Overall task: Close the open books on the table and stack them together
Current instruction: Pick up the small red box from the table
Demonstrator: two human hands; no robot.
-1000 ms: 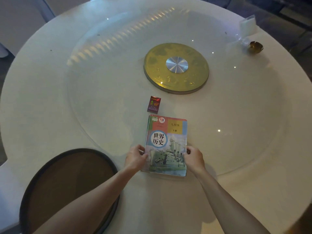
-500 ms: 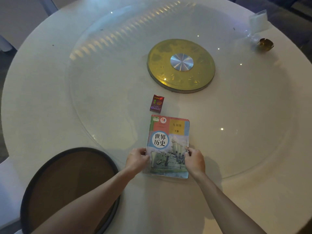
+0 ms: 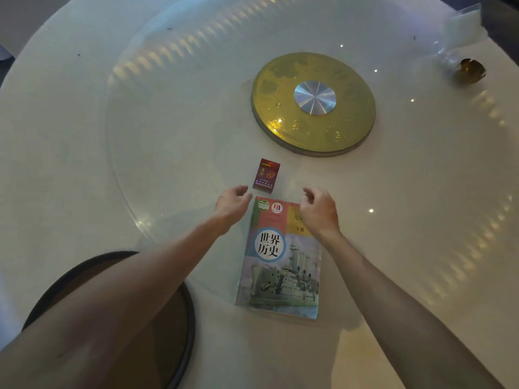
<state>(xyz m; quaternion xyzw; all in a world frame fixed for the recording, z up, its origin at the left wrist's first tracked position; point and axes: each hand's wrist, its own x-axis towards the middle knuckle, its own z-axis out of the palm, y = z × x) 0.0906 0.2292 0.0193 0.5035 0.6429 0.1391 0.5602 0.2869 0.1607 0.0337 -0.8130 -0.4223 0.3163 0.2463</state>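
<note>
On the round white table [image 3: 70, 141], nearer the person than the gold turntable hub [image 3: 313, 103], lies the closed history textbook [image 3: 278, 262], cover up; whether more books lie under it I cannot tell. Just beyond its far edge sits a small red packet [image 3: 266, 175]. Both hands hover there empty, left hand [image 3: 231, 204] and right hand [image 3: 318, 210] with fingers loosely curled. To square the stack well, press the far corners evenly and leave the packet alone
</note>
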